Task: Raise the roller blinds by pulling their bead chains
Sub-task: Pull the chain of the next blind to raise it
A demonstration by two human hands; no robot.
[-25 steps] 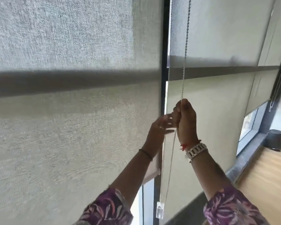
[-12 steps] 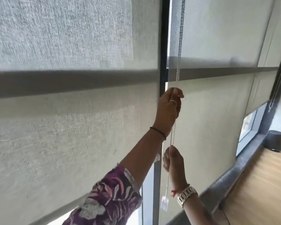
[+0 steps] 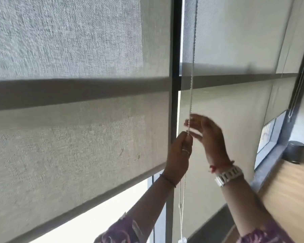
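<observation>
A white bead chain [image 3: 191, 88] hangs in front of the dark window frame [image 3: 175, 67], between two grey roller blinds. My left hand [image 3: 178, 155] is closed on the chain at chest height, below the crossbar. My right hand [image 3: 206, 135] is just above and to the right of it, fingers spread and blurred, right beside the chain without gripping it. The left blind [image 3: 68, 137] has its bottom bar lifted, and bright glass shows under it. The right blind [image 3: 226, 128] hangs further down. The chain's clear plastic weight [image 3: 182, 240] dangles at the bottom edge.
A second chain [image 3: 295, 95] hangs by the far right frame. A dark round bin [image 3: 295, 151] stands on the wooden floor [image 3: 288, 199] near the grey sill. Purple patterned sleeves cover both of my forearms.
My left hand has come down with the chain from near the crossbar. My right hand let go low down and rose above the left. The left blind's bottom bar has gone higher.
</observation>
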